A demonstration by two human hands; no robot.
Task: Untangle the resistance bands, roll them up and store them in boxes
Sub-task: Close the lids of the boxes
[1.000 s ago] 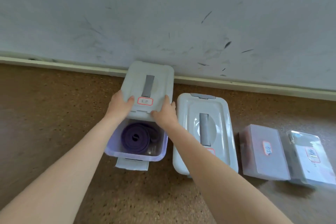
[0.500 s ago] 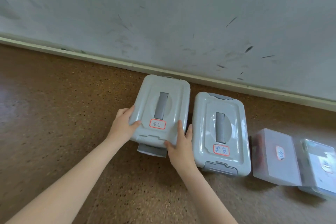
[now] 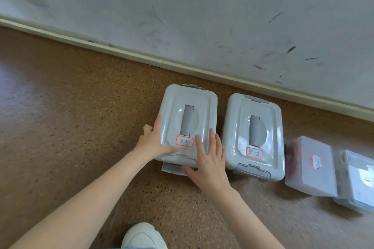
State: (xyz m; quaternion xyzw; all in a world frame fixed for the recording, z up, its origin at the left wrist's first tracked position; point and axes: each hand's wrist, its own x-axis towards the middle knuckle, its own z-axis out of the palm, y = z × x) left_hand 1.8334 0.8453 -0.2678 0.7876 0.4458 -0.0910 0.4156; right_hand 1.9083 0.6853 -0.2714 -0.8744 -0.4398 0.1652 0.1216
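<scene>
Grey box just beside lidded box under both hands.

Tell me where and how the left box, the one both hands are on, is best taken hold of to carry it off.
Probably by the grey handle recessed in the middle of the left box's lid, reached from straight above. It runs lengthwise over a scooped hollow that leaves room for fingers. First, though, the near latch sticks out, seemingly unclipped. The left hand and right hand rest on the lid.
</scene>
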